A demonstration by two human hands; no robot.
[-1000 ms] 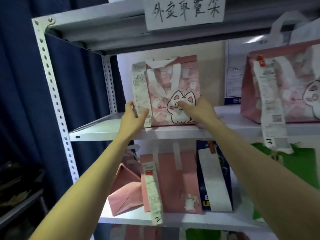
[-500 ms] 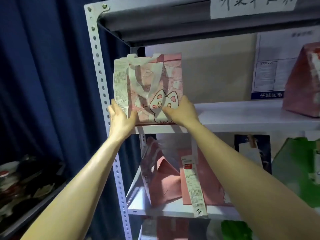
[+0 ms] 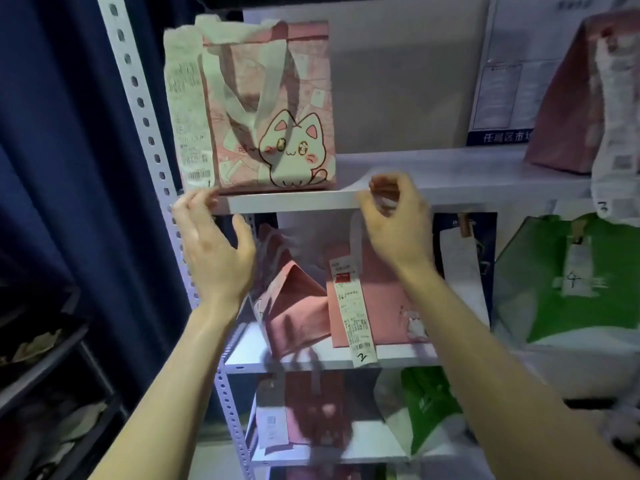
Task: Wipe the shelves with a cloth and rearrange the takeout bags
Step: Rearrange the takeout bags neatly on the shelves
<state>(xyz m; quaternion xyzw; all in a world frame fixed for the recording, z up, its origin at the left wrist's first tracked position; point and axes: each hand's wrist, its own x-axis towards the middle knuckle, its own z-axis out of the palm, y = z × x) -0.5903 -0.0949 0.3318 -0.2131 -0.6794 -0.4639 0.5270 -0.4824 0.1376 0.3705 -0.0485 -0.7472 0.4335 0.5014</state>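
Cat bag (image 3: 270, 109) stands at L end of upper shelf (image 3: 450, 171), just beside the post (image 3: 138, 98). Bag w/ slip 3 (image 3: 568, 109) is at R end, well apart. Shelf below (image 3: 311, 355), L to R: tipped bag (image 3: 294, 306), bag w/ slip 2 (image 3: 381, 306), bag marked 4 (image 3: 571, 282). Hands are in front of upper shelf's edge: left hand (image 3: 214, 251) under cat bag's L corner, right hand (image 3: 398, 223) just R of it.

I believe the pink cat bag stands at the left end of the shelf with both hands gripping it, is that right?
Not quite: the head view shows the left hand and right hand open and off the pink cat bag, holding nothing. It does stand at the left end of the shelf.
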